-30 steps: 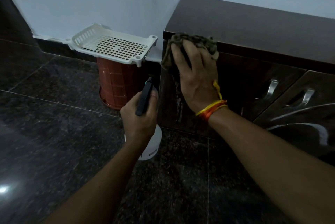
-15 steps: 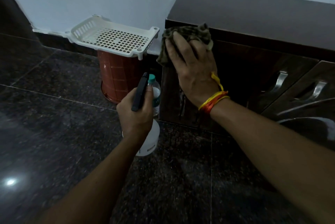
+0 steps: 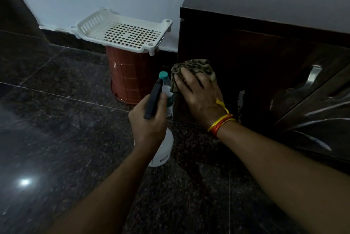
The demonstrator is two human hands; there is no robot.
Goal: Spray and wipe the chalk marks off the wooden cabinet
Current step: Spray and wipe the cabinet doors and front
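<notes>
The dark wooden cabinet (image 3: 265, 50) fills the upper right. My right hand (image 3: 198, 95), with orange and yellow threads at the wrist, presses a brownish cloth (image 3: 191, 69) flat against the lower left part of the cabinet's front. A pale smeared mark (image 3: 241, 99) shows on the wood just right of that hand. My left hand (image 3: 149, 122) holds a white spray bottle (image 3: 162, 152) by its black trigger head, in front of the cabinet's left corner and just above the floor.
A clear plastic bottle with a teal cap (image 3: 164, 82) stands on the floor by the cabinet's corner. Behind it a white perforated tray (image 3: 123, 31) rests on a red bin (image 3: 128, 76). Metal handles (image 3: 312, 76) sit on the doors. The floor is dark polished stone.
My right hand has slid the cloth down from the cabinet's top edge to its lower front. The view has tilted, and the plastic bottle has come into sight.
</notes>
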